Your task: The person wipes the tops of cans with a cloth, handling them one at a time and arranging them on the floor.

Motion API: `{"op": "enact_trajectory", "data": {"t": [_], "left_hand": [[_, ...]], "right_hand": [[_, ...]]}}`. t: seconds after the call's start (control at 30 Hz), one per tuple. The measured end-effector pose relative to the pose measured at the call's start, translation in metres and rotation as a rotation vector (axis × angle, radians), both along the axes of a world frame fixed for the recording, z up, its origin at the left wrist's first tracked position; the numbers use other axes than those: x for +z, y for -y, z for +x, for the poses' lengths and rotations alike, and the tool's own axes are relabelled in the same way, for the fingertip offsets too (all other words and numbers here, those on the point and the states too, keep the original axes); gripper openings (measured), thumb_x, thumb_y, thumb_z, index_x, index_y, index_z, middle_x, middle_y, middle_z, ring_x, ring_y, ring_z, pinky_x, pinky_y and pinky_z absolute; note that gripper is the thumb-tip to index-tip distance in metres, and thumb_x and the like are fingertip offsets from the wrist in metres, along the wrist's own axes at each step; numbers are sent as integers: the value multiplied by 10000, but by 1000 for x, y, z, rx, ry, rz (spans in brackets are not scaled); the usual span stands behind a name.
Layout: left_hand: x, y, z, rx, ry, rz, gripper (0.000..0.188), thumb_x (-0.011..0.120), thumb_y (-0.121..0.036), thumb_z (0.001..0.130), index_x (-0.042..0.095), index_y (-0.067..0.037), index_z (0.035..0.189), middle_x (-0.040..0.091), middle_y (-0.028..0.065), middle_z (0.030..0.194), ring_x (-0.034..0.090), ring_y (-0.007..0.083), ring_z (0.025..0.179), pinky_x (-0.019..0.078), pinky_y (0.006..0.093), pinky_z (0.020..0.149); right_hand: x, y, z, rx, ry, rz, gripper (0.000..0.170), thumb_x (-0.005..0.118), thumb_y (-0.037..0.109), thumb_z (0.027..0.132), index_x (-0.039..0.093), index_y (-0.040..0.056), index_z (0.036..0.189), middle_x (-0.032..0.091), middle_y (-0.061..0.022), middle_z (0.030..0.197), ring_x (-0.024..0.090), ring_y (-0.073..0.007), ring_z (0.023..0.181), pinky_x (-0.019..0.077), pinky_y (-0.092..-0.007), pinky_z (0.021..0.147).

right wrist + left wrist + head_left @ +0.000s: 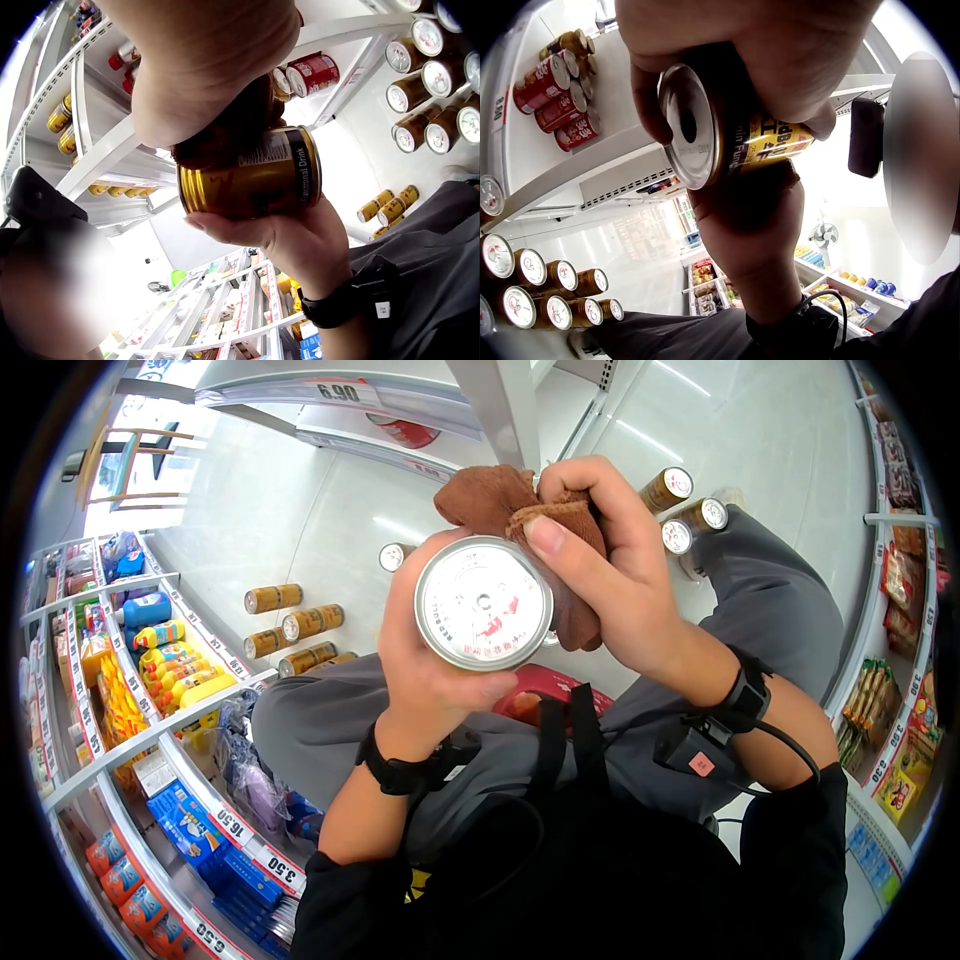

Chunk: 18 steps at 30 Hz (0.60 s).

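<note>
A gold can (484,603) with a silver end facing the head camera is gripped by my left hand (430,650), fingers curled round its side. My right hand (625,575) pinches a bunched brown cloth (570,530), thumb on top, beside the can. In the right wrist view the cloth (236,127) lies against the side of the can (247,176), and my left hand (300,240) supports it from below. The left wrist view shows the can (765,142) tilted between both hands, its other end facing that camera.
Gold cans stand on the floor at the right (667,490); others lie at the left (273,598). A white shelf (440,405) rises ahead, with red cans (544,86) on it. Stocked shelves line the left (180,745) and right (890,690) sides.
</note>
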<state>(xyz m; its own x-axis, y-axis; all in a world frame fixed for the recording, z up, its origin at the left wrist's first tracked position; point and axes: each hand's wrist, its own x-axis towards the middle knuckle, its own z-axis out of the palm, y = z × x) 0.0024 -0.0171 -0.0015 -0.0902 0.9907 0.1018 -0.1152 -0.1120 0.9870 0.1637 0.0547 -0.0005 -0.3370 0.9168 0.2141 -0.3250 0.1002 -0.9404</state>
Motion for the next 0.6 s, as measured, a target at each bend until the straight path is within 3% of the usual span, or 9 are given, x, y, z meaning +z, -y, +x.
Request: {"op": "enact_trajectory", "data": {"t": [0.1,0.17,0.2,0.27,0.37,0.43,0.47,0.57,0.6], "left_hand": [[-1,-3,-4,-25,-46,-44,890,876,-367,688,441,49,1343,571,116,1228,570,187,1127,464,329,970],[-2,-4,-6,17,-176,-125,708,842,-171,680,516,12,1281,623,92,1118,603,156,1018,488,309,898],[1,-6,-3,19,-296,-119,661,846,-166,674,543,13,1233,643,95,1057,621,157,962,502,310,857],[-7,-5,-6,30,-494,-55,542,852,-174,666,592,14,1102,674,116,922,655,172,830,528,318,763],[-7,-5,-4,28,-563,-45,513,851,-178,665,593,11,1066,676,136,927,658,188,826,531,323,759],[-8,-4,-4,16,-574,-89,553,861,-186,665,585,20,1098,672,132,940,658,184,846,531,323,767],[-6,-5,-2,27,-568,-87,577,867,-190,664,578,25,1115,670,130,956,658,184,859,530,322,772],[-14,-3,-6,28,-584,-71,658,877,-195,664,556,40,1189,663,123,1004,656,194,900,527,314,804],[-14,-1,-6,81,-556,-61,668,876,-183,661,556,38,1204,661,122,1021,651,194,919,523,314,825]], "right_hand": [[1,-10,11,-32,246,158,227,654,128,910,532,40,1081,546,-40,981,540,-93,869,446,-251,741],[12,-25,18,-122,565,824,270,760,108,795,593,56,1000,554,-92,969,591,-166,787,470,-278,655],[16,-27,17,-123,551,909,306,819,119,705,629,75,940,542,-125,953,602,-234,722,474,-294,583],[15,-21,13,-19,562,897,277,775,169,741,627,113,968,555,-92,949,613,-250,724,489,-320,573],[11,-16,12,82,614,831,226,697,250,816,635,162,1015,585,-76,980,642,-278,761,518,-363,592],[10,-17,10,105,743,662,250,723,236,831,616,87,1001,556,-92,1004,634,-270,751,504,-322,640],[10,-16,10,108,739,591,230,656,266,882,612,96,1032,570,-85,1022,646,-286,801,518,-346,698],[6,-15,8,72,795,513,238,645,277,887,613,107,1052,574,-91,1020,652,-291,823,529,-364,714],[5,-14,6,64,788,498,206,628,283,868,646,179,1045,613,-103,1018,663,-313,808,538,-411,707]]}}
